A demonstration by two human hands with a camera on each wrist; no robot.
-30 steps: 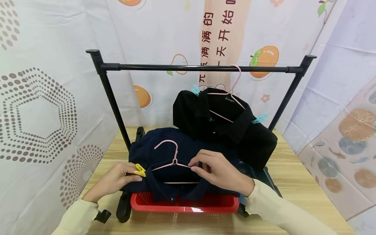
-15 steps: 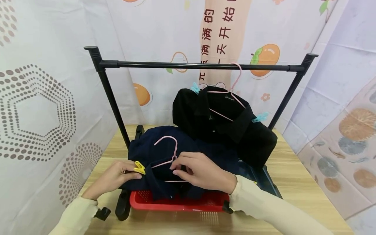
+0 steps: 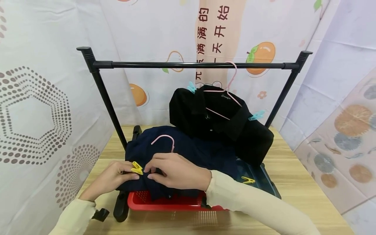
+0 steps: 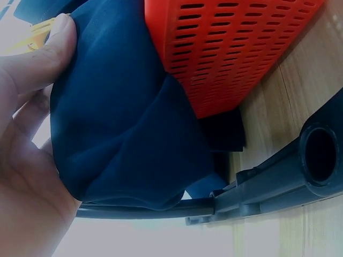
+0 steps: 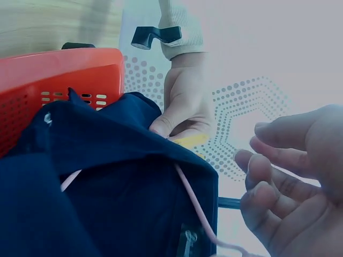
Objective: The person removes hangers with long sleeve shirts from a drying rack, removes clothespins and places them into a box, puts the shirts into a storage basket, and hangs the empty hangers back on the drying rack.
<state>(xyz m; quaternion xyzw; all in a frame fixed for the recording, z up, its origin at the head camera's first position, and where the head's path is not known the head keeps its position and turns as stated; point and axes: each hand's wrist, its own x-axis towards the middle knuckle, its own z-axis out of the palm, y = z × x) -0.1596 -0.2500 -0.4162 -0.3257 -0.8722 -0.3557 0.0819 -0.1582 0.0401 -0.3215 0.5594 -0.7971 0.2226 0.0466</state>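
A navy collared shirt (image 3: 188, 143) lies draped over a red basket (image 3: 164, 207), with a pink hanger (image 3: 163, 136) inside its neck and the hook sticking up. My left hand (image 3: 113, 178) pinches the shirt's left shoulder between thumb and fingers. Right beside those fingertips a yellow clothespin (image 3: 136, 168) sits at the shoulder. My right hand (image 3: 179, 171) hovers over the collar, its fingertips close to the clothespin. In the right wrist view its fingers (image 5: 268, 195) are loosely bent with nothing between them. The right hand hides much of the hanger and neckline in the head view.
A black rack's rail (image 3: 164, 65) spans above. From it hangs a black shirt (image 3: 252, 143) on another pink hanger (image 3: 233, 78), with light blue clothespins (image 3: 257, 115) at its shoulders. A dark blue tray (image 3: 264, 182) holding another yellow clothespin (image 3: 248, 180) stands at right.
My right hand has moved left from the shirt's right side, across the hanger, to beside the yellow clothespin. My left hand keeps its pinch at the shoulder.
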